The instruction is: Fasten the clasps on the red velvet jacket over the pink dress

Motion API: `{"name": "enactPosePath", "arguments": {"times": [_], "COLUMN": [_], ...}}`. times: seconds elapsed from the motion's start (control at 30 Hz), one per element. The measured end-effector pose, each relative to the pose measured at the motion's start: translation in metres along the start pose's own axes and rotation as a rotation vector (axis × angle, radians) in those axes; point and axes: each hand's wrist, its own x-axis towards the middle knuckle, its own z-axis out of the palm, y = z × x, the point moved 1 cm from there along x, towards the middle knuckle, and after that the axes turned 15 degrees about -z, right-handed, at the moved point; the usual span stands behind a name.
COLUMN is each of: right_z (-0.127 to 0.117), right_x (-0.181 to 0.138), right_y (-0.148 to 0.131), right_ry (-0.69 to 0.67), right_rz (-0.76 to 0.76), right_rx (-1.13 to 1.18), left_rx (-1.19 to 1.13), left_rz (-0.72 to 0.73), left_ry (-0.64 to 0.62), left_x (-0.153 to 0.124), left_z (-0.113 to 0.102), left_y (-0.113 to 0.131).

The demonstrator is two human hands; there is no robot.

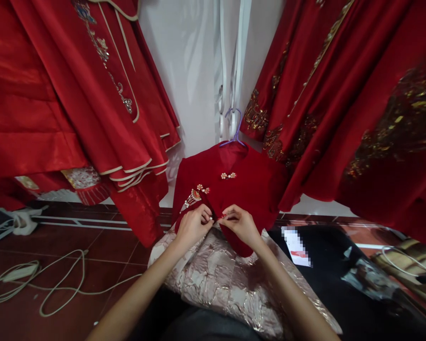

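In the head view, at the middle: a red jacket (255, 189), front side toward the camera, neck opening pointing up and away from the wearer, lower end pointing back toward the wearer's lap. Long axis from neck to hem, roughly up-and-down in view; shoulders spread to left and right. At the neck opening, a purple hanger (239, 125), hook upward, just before white rack posts (235, 57). Below the neck, an upper clasp (228, 175) of pearl-like beads, lying crosswise; lower and to the left, a second clasp (203, 189), slanted, with a beaded pendant (193, 196) beside it.

Left hand (195, 222): thumb and fingertips pinched on the jacket's front, close to a small white bead. Right hand (239, 222): thumb and forefinger likewise pinched on the red cloth, just beside the left fingertips. Exact part between the fingers too small to tell.

Under the jacket's lower part, pale patterned fabric (230, 289) across the lap. Hanging on either side, red garments with pale piping (81, 94) to the left and red garments with gold decoration (323, 104) to the right. On the tiled floor (113, 265) at left, a coiled pale cord (81, 277).
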Motion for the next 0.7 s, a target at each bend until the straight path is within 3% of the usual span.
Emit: {"name": "enactPosePath", "arguments": {"times": [0.7], "right_z": [0.013], "right_x": [-0.004], "right_y": [0.004], "right_ry": [-0.06], "right_rz": [-0.059], "right_rx": [-0.091], "left_rx": [-0.116], "left_rz": [-0.016], "left_ry": [-0.046], "left_x": [0.006], "left_z": [0.004], "left_y": [-0.009]}}
